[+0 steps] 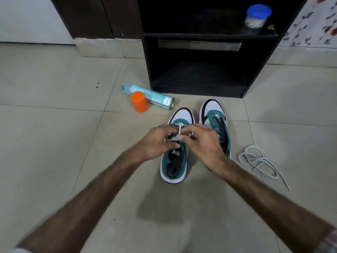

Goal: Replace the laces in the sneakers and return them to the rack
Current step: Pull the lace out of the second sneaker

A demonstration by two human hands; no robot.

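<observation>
Left sneaker (174, 157) flat on floor (54, 125), toe toward rack (197, 77); white lace (179, 131) through front eyelets only, rest of eyelet rows hidden under hands. Right sneaker (216, 117) just beside, same heading, a scrap of white at its front eyelets, otherwise unlaced as far as visible. Spare lace (259, 159) loose in a tangle on tiles, right of the pair, apart from it.

Left hand (156, 141) over mid-shoe, fingers curled, pinching one lace end, tip poking out leftward. Right hand (202, 141) opposite, fingers curled, pinching the other run near centre. Both grips tight and small; exact fingertip contact blurred.

Step in hand, judged: threading next eyelet pair on left sneaker. Early in task; neither shoe laced.

To do well: level both ends before crossing. Pinch close to aglet for a stiff lead-in. Feed from underside outward, same order each row. Draw slack evenly, lace flat, no twist. Tongue centred before tightening. Shoe unweighted, so likely to skid under a hard pull; gentle tension only.

Beyond: spray can (147, 95) lying on its side, orange cap (139, 102) upright touching it, left of rack. Blue-lidded jar (257, 15) on upper shelf.
</observation>
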